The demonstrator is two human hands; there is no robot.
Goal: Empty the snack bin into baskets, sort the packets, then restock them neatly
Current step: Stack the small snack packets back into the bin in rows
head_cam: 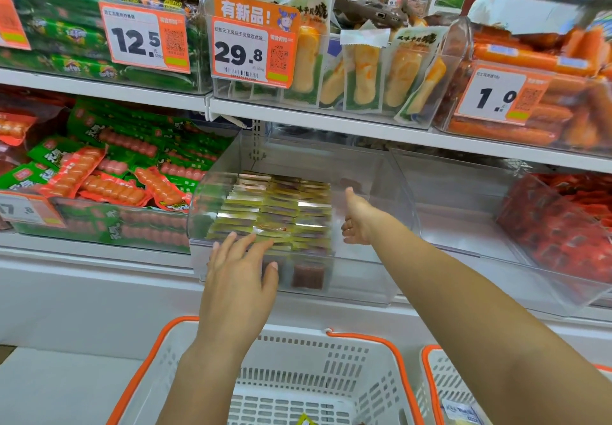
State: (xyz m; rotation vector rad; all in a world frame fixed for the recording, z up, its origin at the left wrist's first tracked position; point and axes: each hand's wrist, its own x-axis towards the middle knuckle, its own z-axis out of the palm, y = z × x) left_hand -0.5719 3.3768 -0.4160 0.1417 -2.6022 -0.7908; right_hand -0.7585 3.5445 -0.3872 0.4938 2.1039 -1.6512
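Bin [374, 173]: clear, on the shelf, between the hands; packets [281, 207] in neat rows fill its left part, just beyond the left hand [236, 279], whose fingers spread flat at the front wall; right hand [359, 217] inside, loosely curled, thumb up, holding nothing; basket [334, 361] below both wrists; second basket [440, 388] beneath the right forearm.

Second basket [440, 388] cut off at right.
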